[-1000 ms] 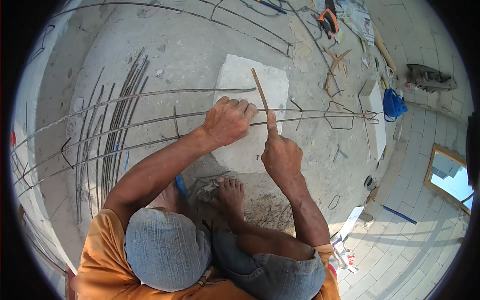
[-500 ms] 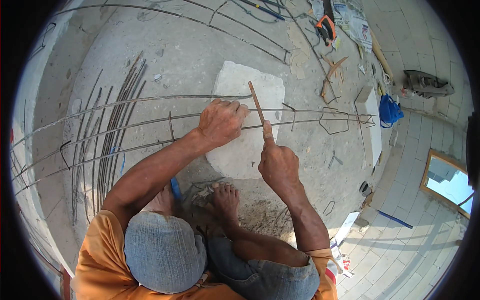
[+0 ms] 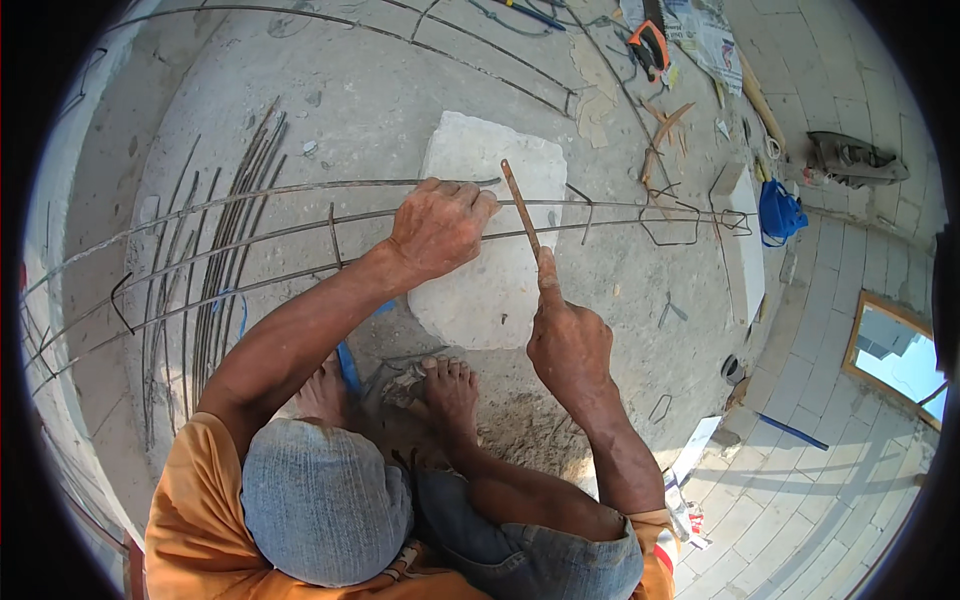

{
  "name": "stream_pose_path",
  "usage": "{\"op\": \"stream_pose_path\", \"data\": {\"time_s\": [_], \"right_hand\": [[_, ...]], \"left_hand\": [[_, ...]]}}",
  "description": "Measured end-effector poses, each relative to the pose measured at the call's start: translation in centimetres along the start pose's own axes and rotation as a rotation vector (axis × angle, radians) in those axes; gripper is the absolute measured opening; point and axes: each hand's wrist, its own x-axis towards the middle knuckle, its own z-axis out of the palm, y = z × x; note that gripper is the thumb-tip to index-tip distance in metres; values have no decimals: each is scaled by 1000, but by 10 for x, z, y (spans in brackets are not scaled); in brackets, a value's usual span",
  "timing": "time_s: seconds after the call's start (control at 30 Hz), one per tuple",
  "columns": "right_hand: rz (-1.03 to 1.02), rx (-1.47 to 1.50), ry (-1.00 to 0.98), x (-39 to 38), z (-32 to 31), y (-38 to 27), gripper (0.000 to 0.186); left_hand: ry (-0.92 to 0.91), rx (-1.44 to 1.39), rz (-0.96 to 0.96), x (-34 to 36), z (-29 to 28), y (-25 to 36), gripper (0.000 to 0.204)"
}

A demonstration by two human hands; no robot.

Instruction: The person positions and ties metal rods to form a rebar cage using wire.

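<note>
My left hand (image 3: 440, 228) is closed around the steel rods, its fingers curled over the upper rod (image 3: 300, 186), whose bent tip shows just past the knuckles. The middle rod (image 3: 290, 231) and lower rod (image 3: 275, 285) run beside and under that hand and on to the right, with bent wire stirrups on them. My right hand (image 3: 572, 345) grips a thin, rusty metal strip (image 3: 521, 208), index finger stretched along it. The strip slants up and left, crossing over the two lower rods. Below lies a pale slab (image 3: 480, 300).
Several loose rods (image 3: 235, 250) lie at the left. A handsaw with an orange handle (image 3: 650, 50) rests at the far right, near a blue bag (image 3: 782, 212). A white block (image 3: 738, 240) stands by the rods' right end. My bare foot (image 3: 452, 400) is before the slab.
The strip has shifted slightly right, away from the upper rod's tip, and my right hand has moved a little right and down. My left hand keeps its hold.
</note>
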Motion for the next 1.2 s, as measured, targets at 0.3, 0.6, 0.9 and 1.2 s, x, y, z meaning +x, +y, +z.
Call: {"op": "stream_pose_path", "data": {"time_s": [0.3, 0.6, 0.9, 1.2], "right_hand": [[-45, -45, 23, 22, -2, -8, 70], [-32, -86, 34, 39, -5, -5, 70], [-55, -127, 70, 48, 2, -6, 73], [-38, -83, 57, 60, 5, -3, 72]], "left_hand": [[-40, -27, -34, -6, -1, 0, 12], [-65, -43, -3, -5, -1, 10, 11], [-31, 3, 16, -5, -1, 10, 6], [-56, -15, 16, -11, -5, 24, 13]]}}
